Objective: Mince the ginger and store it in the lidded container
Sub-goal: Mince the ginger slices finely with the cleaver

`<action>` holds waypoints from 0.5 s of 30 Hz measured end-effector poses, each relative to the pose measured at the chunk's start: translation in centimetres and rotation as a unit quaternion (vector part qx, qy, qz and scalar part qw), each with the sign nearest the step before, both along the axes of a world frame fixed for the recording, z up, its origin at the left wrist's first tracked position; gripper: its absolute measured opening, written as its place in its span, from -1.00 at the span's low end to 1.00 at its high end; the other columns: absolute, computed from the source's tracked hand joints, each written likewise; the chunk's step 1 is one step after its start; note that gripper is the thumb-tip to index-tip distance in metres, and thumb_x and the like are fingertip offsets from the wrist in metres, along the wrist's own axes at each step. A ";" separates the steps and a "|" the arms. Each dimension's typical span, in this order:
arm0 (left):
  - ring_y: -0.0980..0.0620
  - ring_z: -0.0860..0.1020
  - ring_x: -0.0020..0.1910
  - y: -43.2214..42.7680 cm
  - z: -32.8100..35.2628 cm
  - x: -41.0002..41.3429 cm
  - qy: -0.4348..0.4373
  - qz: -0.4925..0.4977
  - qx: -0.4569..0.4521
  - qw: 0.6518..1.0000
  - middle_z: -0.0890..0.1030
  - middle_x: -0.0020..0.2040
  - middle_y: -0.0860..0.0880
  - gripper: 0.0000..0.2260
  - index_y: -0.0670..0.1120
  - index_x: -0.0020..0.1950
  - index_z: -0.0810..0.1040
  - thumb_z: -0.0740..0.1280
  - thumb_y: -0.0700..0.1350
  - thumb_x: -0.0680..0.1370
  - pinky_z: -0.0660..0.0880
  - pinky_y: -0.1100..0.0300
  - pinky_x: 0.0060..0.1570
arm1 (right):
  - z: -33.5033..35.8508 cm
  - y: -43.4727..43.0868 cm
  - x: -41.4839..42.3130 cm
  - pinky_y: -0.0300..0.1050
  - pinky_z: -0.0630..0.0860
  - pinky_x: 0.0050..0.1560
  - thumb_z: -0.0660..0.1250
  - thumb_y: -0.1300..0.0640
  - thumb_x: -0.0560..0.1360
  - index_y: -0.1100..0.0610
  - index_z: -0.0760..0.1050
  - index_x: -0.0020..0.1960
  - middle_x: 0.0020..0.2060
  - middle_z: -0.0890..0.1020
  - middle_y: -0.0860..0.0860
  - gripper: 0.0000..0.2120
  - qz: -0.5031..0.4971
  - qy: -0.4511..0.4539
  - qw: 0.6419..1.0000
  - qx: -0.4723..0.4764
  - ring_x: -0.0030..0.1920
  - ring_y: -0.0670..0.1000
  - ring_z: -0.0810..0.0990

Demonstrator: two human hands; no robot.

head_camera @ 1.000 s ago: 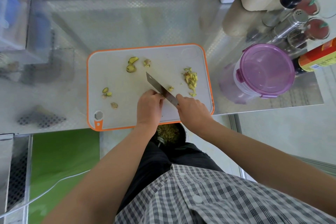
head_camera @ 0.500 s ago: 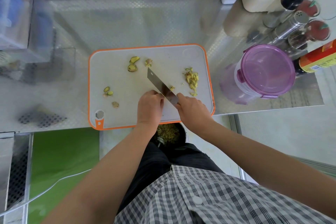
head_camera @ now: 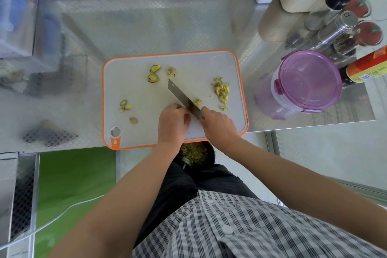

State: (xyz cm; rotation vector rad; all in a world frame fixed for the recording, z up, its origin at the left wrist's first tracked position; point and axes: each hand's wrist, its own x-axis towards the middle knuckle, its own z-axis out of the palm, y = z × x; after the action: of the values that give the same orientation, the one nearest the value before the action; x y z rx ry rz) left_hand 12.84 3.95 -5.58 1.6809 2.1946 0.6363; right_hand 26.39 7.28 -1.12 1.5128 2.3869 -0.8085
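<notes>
- The ridged stainless-steel counter [head_camera: 146,27] carries everything for the job.
- A white plastic cutting board with an orange rim [head_camera: 188,63] lies at its near edge; all the ginger is on it.
- The round clear container with a purple clip-on lid [head_camera: 307,81] stands to the right of the board, closed, and no ginger shows inside it, so storing is not yet begun.
- The right hand [head_camera: 219,125] is wrapped round the handle of a flat steel knife [head_camera: 180,95] whose blade slants across the board.
- The left hand [head_camera: 172,121] is bunched against the blade's left side; what its fingers hold, if anything, is hidden.
- A small heap of yellow ginger strips [head_camera: 222,92] is cut but looks too coarse to count as mince.
- Green-skinned ginger slices [head_camera: 154,73] lie uncut at the back and on the left, so most of the chopping seems to remain.
</notes>
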 end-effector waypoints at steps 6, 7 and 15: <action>0.04 0.54 -0.30 -0.7 0.6 -0.2 -0.136 0.120 -0.001 0.983 0.62 -0.29 0.00 -0.91 -0.15 -0.12 0.63 0.47 -0.17 0.42 0.40 0.27 -0.20 | 1.1 0.6 1.0 -0.04 0.28 -0.29 0.08 0.13 0.62 0.09 0.18 -0.06 -0.28 0.37 0.03 -0.89 -0.005 0.022 1.000 0.008 -0.28 0.14 0.36; 0.08 0.52 -0.30 -0.7 0.7 -0.1 -0.153 0.148 -0.015 0.977 0.62 -0.28 0.02 -0.88 -0.15 -0.11 0.62 0.47 -0.12 0.43 0.36 0.29 -0.20 | 1.3 0.5 1.1 -0.05 0.28 -0.29 0.09 0.12 0.62 0.09 0.19 -0.06 -0.28 0.38 0.03 -0.89 0.004 0.021 1.000 0.010 -0.29 0.13 0.36; -0.02 0.62 -0.12 0.3 0.6 0.8 -0.205 0.255 -0.127 0.937 0.69 -0.13 -0.03 -0.85 -0.09 -0.12 0.68 0.41 -0.03 0.48 0.39 0.24 -0.16 | 1.3 0.0 0.8 -0.06 0.28 -0.27 0.08 0.12 0.62 0.16 0.29 0.06 -0.25 0.39 0.03 -0.89 0.035 0.003 0.999 0.011 -0.26 0.13 0.37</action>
State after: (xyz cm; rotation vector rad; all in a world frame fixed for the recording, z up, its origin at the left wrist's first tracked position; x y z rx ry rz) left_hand 13.65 4.28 -4.95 0.7607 2.2709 0.7085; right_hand 27.23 7.27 0.18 1.4292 2.4450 -0.7747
